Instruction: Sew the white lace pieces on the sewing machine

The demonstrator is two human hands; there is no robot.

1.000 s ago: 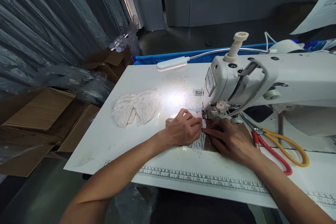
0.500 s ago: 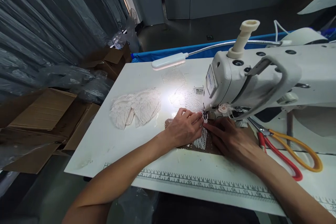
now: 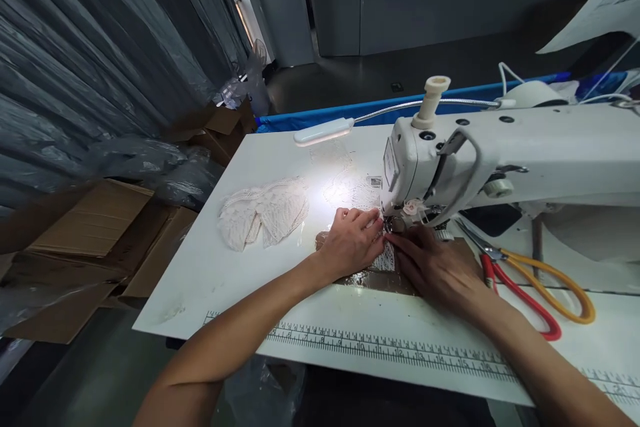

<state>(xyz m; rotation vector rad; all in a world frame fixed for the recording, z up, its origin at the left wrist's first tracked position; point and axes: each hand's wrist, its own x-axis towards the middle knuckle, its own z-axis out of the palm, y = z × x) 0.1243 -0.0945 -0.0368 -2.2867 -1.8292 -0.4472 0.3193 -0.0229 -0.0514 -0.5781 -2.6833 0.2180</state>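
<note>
A strip of white lace [image 3: 385,259] lies under the needle area of a white sewing machine [image 3: 450,147]. My left hand [image 3: 352,240] rests on the lace left of the presser foot, its fingers bent and close together, pinning it down. From the right, my right hand [image 3: 436,259] reaches in with its index fingertip at the lace edge beside the foot; its other fingers are curled and partly hidden by the machine. Beneath both hands is a brown, shiny taped patch [image 3: 373,280]. The needle itself is too small to make out.
Further left lies a pile of white lace pieces [image 3: 265,210]. Scissors [image 3: 530,283] with red and orange handles lie right of my right hand. A lamp [image 3: 324,132] lights the white table [image 3: 200,267], which has a printed ruler [image 3: 360,345]. Cardboard boxes [image 3: 95,220] stand at left.
The view has shifted, and the machine and scissors appear further left. The lace tail between my hands is shorter, drawn away from me toward the foot. Both hands keep nearly the same pose.
</note>
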